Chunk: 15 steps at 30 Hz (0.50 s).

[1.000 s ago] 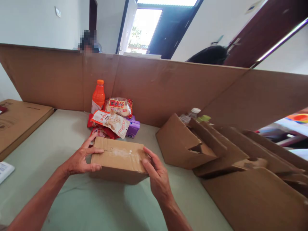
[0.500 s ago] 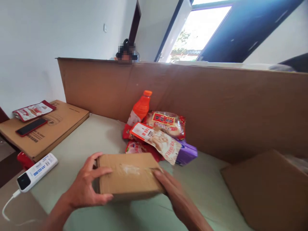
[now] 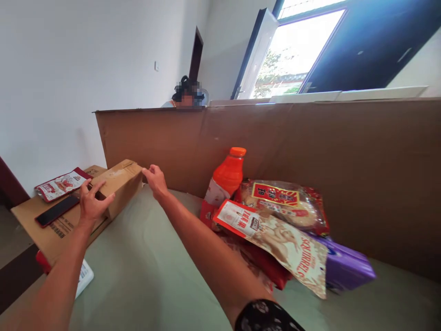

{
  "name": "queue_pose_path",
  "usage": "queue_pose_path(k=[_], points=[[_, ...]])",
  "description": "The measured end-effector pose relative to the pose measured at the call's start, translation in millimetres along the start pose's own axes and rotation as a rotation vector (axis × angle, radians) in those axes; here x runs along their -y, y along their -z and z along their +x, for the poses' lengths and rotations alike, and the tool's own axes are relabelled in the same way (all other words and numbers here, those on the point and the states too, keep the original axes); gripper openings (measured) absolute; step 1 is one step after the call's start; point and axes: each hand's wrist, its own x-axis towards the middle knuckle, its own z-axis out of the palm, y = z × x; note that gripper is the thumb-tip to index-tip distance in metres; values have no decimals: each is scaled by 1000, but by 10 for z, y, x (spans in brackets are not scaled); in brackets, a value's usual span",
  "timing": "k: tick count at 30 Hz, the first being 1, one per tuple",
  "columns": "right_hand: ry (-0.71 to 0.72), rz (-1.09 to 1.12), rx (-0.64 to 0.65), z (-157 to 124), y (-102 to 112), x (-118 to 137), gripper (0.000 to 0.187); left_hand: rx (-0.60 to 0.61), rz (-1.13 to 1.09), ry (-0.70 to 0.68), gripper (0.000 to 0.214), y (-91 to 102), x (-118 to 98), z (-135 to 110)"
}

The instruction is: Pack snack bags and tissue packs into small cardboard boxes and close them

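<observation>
A small brown cardboard box (image 3: 119,181) rests at the far left on top of a flat carton (image 3: 51,236). My left hand (image 3: 93,202) grips its near end, thumb along the side and fingers over the top edge. At the box's far right edge, the bent fingertips of my right hand (image 3: 155,181) press against it. Just left of my left hand lie a black phone (image 3: 57,211) and a red-and-white snack pouch (image 3: 64,184), both on the flat carton.
A pile on the green-grey surface holds an orange bottle (image 3: 229,170), a rice cracker bag (image 3: 285,202), a squirrel-printed pouch (image 3: 275,243) and a purple pack (image 3: 347,264). A tall cardboard panel (image 3: 165,142) stands behind. A white device (image 3: 84,278) lies left. Beyond the panel sits a person (image 3: 188,94).
Both hands have carried the cardboard box from the front middle to the far left, onto the flat carton. My view has shifted, so the snack pile appears larger and further right.
</observation>
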Motion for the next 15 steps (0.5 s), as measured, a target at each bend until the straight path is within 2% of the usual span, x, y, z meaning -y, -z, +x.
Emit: queue_pose_path(k=[2,4,6,8,10,12,15], points=[[3,2,0,-123,-6,-353,37,-18,10,48,44,-239,165,169],[-14,6,14,-402,53,-809,31,-11,13,82,46,-452,289,304],[-22,20,17,-738,145,-1241,26,16,12,99,48,-636,354,418],[-5,46,16,-1029,232,-1556,26,43,17,115,48,-798,363,520],[25,74,24,-1206,292,-1730,28,63,28,136,48,-928,337,608],[55,94,44,-1263,319,-1791,31,83,40,158,48,-998,294,679],[101,97,65,-1255,312,-1742,29,123,42,171,51,-929,167,730]])
